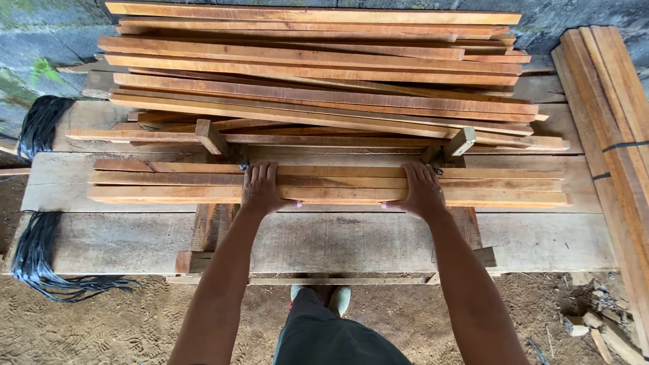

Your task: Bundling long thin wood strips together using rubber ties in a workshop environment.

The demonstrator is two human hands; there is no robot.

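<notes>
A small bundle of wooden slats (324,184) lies flat along the workbench (351,240), near its middle, running left to right. Both hands press down on top of this bundle. The left hand (260,189) lies on its left half, fingers spread flat over the top slats and thumb hooked over the near edge. The right hand (420,190) lies on its right half in the same way, fingers straight and a little apart, thumb at the near edge. Neither hand is closed around a slat; whether the thumbs reach under the bundle cannot be seen.

Just behind the bundle, two short wooden stops (211,137) stick up, one by each hand; their bases are hidden by the slats. Further behind the bundle, a big loose pile of slats (318,74) covers the back of the workbench and hides the boards beneath it. To the right of the bundle, a tied stack of slats (612,115) runs off the picture's edge, with dark straps across it. To the left of the bundle, two bunches of black straps (37,253) hang over the bench end. In front of the bundle and below the bench, the dirt floor (122,324) shows, with wood scraps (595,324) at the right, and the person's feet are mostly hidden by dark trousers.
</notes>
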